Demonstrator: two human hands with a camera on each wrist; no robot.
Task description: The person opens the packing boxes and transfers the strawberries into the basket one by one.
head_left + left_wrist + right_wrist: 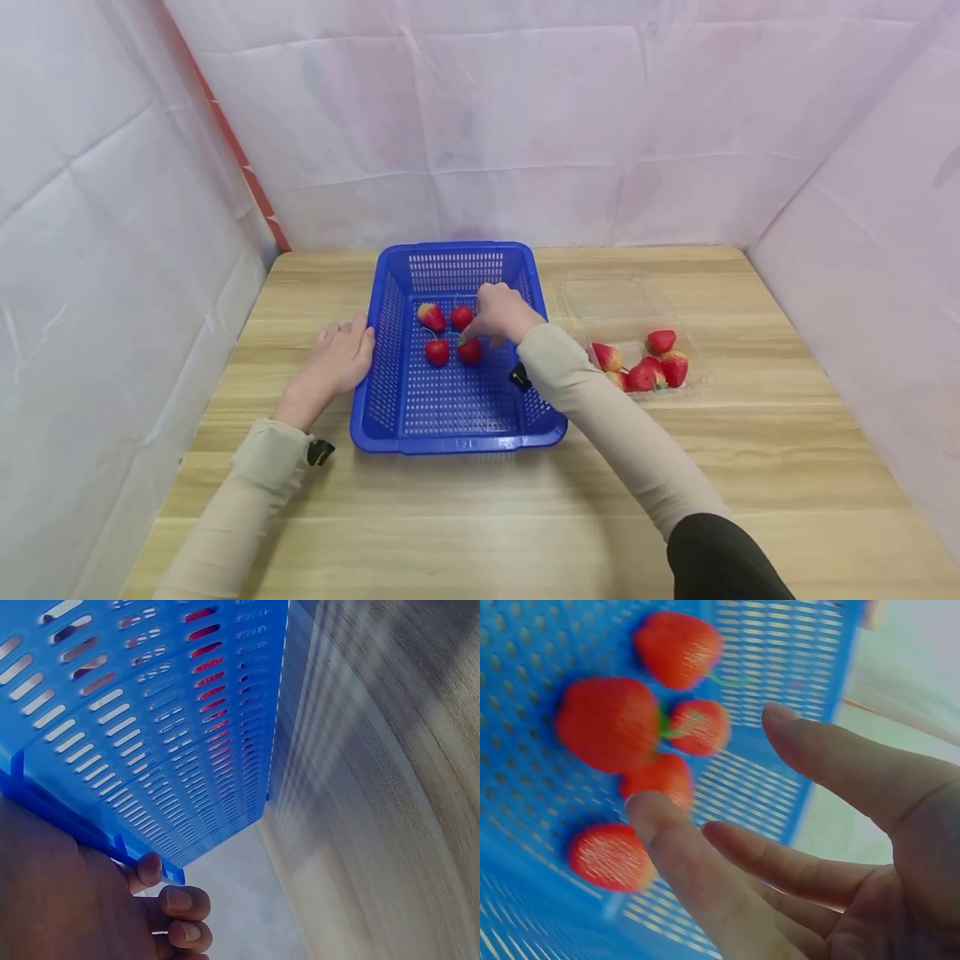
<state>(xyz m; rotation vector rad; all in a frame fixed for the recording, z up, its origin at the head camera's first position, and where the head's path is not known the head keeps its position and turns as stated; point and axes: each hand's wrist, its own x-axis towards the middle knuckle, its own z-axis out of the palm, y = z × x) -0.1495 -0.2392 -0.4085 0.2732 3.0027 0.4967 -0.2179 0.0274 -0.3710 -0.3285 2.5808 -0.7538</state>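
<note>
Fruit [471, 353], likely light, suits side pinching; right hand [504, 314] spreads empty, left hand [341, 352] touches basket rim [459, 445], grip unclear.

Both arms are extended forward, with the left forearm [236, 517] and right forearm [622, 429] in pale sleeves gathered at the wrists; dark fabric covers the right elbow area. The left hand [339, 357] is back-uppermost in the head view, its fingers [187, 902] bent with the tips curled. The right hand [508, 313] angles inward and downward, holding nothing, its thumb [840, 754] well apart from the extended, slightly bent fingers [682, 851].
</note>
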